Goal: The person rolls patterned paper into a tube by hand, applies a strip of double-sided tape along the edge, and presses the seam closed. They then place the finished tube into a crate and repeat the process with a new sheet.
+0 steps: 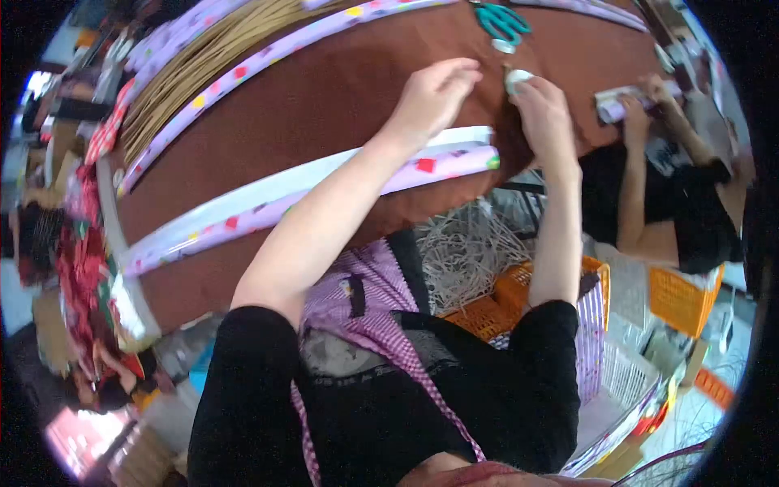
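My right hand (542, 109) is closed on a small white rounded object (518, 79), perhaps a tape roll, over the brown cloth near the right end of the table. To its left, my left hand (434, 93) hovers with fingers pressed together. Anything pinched in them is too small to make out. Below my left hand lies a rolled lilac sheet (438, 166) with coloured spots, its white underside showing along the far edge; my left forearm covers part of it. Teal-handled scissors (503, 24) rest beyond my hands.
Thin brown sticks (215, 69) and another patterned roll (243, 73) lie along the far side of the brown-covered table (341, 73). At right, a co-worker's hands hold a lilac roll (621, 105). Below the table edge are shredded strips (471, 252) and orange baskets (686, 300).
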{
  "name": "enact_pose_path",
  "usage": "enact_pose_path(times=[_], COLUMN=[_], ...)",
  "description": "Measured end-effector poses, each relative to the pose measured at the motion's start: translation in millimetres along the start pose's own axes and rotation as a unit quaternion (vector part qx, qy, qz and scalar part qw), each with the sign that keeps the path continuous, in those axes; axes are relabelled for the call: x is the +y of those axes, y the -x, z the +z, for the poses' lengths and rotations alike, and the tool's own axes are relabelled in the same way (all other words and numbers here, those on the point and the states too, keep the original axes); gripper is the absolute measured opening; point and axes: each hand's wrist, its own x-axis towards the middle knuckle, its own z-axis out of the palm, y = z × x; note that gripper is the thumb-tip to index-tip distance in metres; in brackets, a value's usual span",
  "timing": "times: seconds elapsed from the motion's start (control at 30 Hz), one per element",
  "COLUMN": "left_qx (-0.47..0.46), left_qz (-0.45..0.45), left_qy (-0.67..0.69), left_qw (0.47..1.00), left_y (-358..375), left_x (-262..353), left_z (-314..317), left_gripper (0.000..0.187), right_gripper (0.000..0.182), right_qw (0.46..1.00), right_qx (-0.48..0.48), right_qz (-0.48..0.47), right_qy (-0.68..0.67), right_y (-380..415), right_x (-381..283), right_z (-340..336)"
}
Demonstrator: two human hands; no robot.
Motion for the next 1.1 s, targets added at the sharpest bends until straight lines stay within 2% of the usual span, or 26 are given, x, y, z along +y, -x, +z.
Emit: enact_pose_path(times=[0.03, 0.07, 0.1, 0.13, 0.2, 0.23, 0.27, 0.37, 0.47, 0.53, 0.6, 0.7, 0.77, 0.8, 0.87, 0.93, 0.97, 1.0, 1.03, 1.1], left_qx=[-0.006, 0.009, 0.009, 0.024, 0.035, 0.026, 0.034, 0.048, 0.061, 0.107, 0.144, 0.203, 0.121, 0.128, 0.05, -0.028, 0.025, 0.037, 0.01, -0.009], left_qz=[0.004, 0.051, 0.042, 0.076, 0.073, 0.026, 0.061, 0.047, 0.058, 0.124, 0.136, 0.124, 0.039, 0.041, 0.101, 0.114, 0.159, 0.208, 0.16, 0.126], left_qy=[-0.009, -0.056, -0.04, -0.085, -0.023, -0.008, -0.02, -0.013, -0.036, -0.064, -0.111, -0.146, -0.296, -0.297, -0.396, -0.484, -0.49, -0.561, -0.652, -0.727], left_qw=[1.0, 0.997, 0.998, 0.993, 0.996, 0.999, 0.997, 0.998, 0.996, 0.984, 0.974, 0.96, 0.947, 0.945, 0.911, 0.867, 0.856, 0.801, 0.741, 0.675], left_y=[-3, -6, -5, -7, -9, -7, -9, -10, -13, -18, -22, -18, -18, -11, 29, 73, 98, 117, 152, 202], left_x=[-8, -14, -11, -15, -23, -14, -22, -30, -33, -41, -40, -20, -8, 3, 32, 51, 45, 29, 52, 55], left_z=[-1, 0, 0, 1, 6, 3, 5, 6, 8, 10, 11, 8, 3, -4, -30, -75, -101, -128, -151, -213], left_gripper=[0.032, 0.032, 0.033, 0.032, 0.031, 0.032, 0.033, 0.034, 0.033, 0.033, 0.026, 0.026, 0.029, 0.029, 0.03, 0.027, 0.024, 0.021, 0.014, 0.011], right_gripper=[0.027, 0.029, 0.027, 0.026, 0.027, 0.03, 0.033, 0.048, 0.05, 0.049, 0.048, 0.048, 0.047, 0.047, 0.045, 0.041, 0.037, 0.037, 0.037, 0.037], right_qw=[0.996, 0.984, 0.986, 0.987, 0.994, 0.989, 0.974, 0.971, 0.974, 0.972, 0.971, 0.971, 0.969, 0.969, 0.969, 0.967, 0.967, 0.967, 0.966, 0.967], right_qx=[0.015, 0.035, 0.068, 0.1, -0.037, -0.066, -0.092, -0.152, -0.138, -0.111, -0.11, -0.125, -0.116, -0.107, -0.107, -0.119, -0.113, -0.113, -0.109, -0.114], right_qz=[-0.055, -0.112, -0.107, -0.1, -0.007, -0.1, -0.191, -0.185, -0.177, -0.203, -0.208, -0.202, -0.21, -0.207, -0.21, -0.211, -0.225, -0.223, -0.227, -0.216], right_qy=[0.07, 0.133, 0.104, 0.074, -0.104, -0.09, -0.073, 0.004, 0.041, 0.028, 0.047, 0.042, 0.059, 0.079, 0.075, 0.077, 0.042, 0.042, 0.051, 0.072], right_y=[-1, -2, 4, 13, 41, 47, 52, 64, 70, 73, 75, 72, 72, 73, 70, 65, 61, 61, 62, 62], right_x=[-2, -4, -8, -18, -74, -93, -109, -134, -127, -115, -110, -111, -111, -109, -102, -104, -107, -104, -100, -89], right_z=[-5, -8, -9, -9, -19, -16, -13, 4, 24, 36, 40, 39, 40, 41, 43, 36, 29, 25, 22, 14])
